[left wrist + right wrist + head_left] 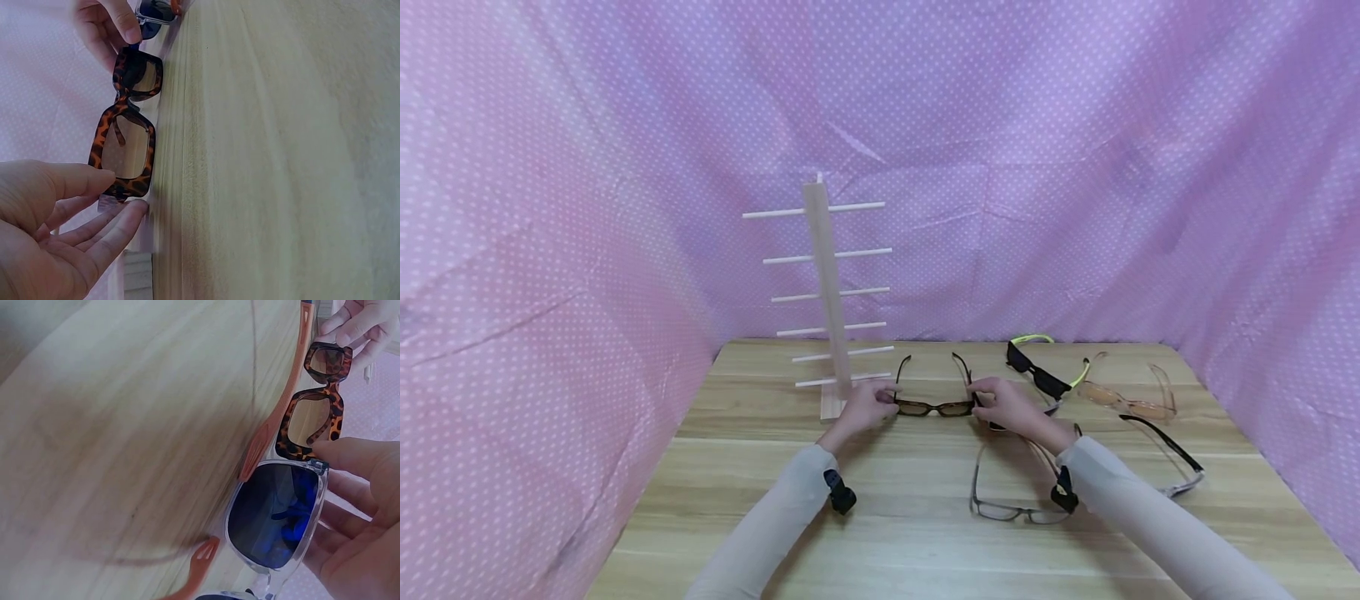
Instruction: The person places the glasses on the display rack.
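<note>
Tortoiseshell sunglasses (934, 409) with brown lenses stand in front of me, temples unfolded and pointing away. My left hand (867, 406) pinches their left end, its thumb at the frame's corner in the left wrist view. At the other end, my right hand (1009, 406) pinches the right corner, thumb on the front and fingers behind. Clear-framed sunglasses (275, 512) with dark blue lenses lie right beside the right hand, mostly hidden under it in the head view. Just behind the left hand stands a wooden display rack (824, 283) with bare pegs.
Grey-framed glasses (1021, 512) lie below the right forearm. Farther right are black sunglasses (1037, 372) with yellow-green temples, peach clear-framed glasses (1126, 402), and glasses with a black temple (1167, 440) partly under the sleeve. Pink dotted cloth (1000, 167) surrounds the wooden table (730, 517).
</note>
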`<state>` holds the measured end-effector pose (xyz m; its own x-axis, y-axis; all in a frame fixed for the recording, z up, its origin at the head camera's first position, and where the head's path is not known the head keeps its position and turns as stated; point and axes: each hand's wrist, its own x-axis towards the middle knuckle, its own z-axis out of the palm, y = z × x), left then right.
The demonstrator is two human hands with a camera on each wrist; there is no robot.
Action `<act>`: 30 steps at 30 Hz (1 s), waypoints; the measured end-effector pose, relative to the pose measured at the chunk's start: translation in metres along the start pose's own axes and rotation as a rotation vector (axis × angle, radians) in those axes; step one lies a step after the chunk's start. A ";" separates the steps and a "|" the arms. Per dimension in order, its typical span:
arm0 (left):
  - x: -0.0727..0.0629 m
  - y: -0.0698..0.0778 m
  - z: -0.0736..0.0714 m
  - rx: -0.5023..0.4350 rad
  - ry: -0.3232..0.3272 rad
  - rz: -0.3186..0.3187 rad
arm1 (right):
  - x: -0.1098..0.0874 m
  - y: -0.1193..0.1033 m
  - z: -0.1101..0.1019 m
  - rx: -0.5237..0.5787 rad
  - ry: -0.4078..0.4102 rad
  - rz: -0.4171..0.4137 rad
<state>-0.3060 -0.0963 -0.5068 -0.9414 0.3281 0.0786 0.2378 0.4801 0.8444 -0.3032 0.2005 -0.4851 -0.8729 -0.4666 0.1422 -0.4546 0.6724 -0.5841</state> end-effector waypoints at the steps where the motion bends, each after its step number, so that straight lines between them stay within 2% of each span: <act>1: 0.000 -0.001 0.000 0.004 0.001 0.008 | 0.000 0.000 0.000 -0.010 0.001 0.003; 7: 0.000 -0.002 0.002 0.051 0.017 0.024 | 0.000 -0.001 -0.001 -0.057 -0.017 0.030; 18: -0.002 -0.001 0.000 0.109 0.063 0.010 | 0.001 -0.007 0.004 -0.123 -0.012 -0.021; 23: -0.002 -0.004 -0.003 0.081 0.065 0.013 | 0.003 -0.008 0.003 -0.130 -0.024 -0.016; 30: -0.004 -0.002 -0.007 -0.067 0.055 0.005 | 0.005 -0.007 0.000 -0.095 -0.045 -0.024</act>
<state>-0.3048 -0.1045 -0.5053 -0.9522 0.2848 0.1103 0.2279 0.4224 0.8773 -0.3047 0.1936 -0.4802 -0.8537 -0.5072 0.1180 -0.4920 0.7113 -0.5020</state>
